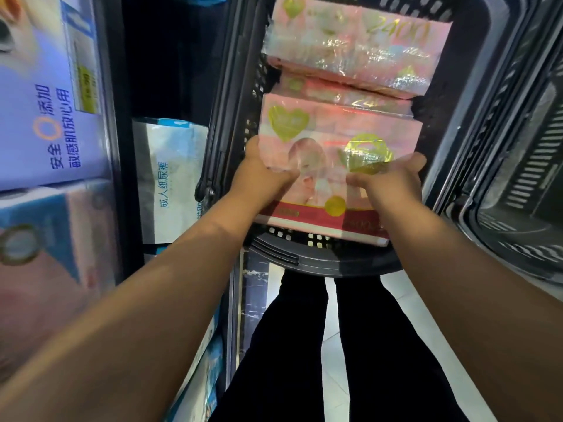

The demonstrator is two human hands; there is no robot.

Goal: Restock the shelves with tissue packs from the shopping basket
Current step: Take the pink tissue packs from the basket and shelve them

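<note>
Both hands clasp one pink tissue pack (323, 132) by its near half, at the middle of the frame. On the pack's left edge, the left hand (265, 172) lays its thumb across the glossy top face, and its fingers go under the pack, out of sight. On the right side, the right hand (391, 178) pinches the pack, with the thumb pressed on the top by the gold emblem and the fingers curled round the right edge. Neither hand is spread flat; each is closed on the wrapper.

This pack lies lengthwise over the near end of the black shopping basket (320, 260). Whether it rests on anything below cannot be told. Beyond it, toward the top of the frame, a second pink pack (344, 97) lies in the basket, partly under a third pink pack (359, 47).

At the left of the frame, the shelf (117, 153) holds a purple-blue box (45, 117) and a white adult diaper pack (170, 178). Another black basket (518, 178) fills the right side.
</note>
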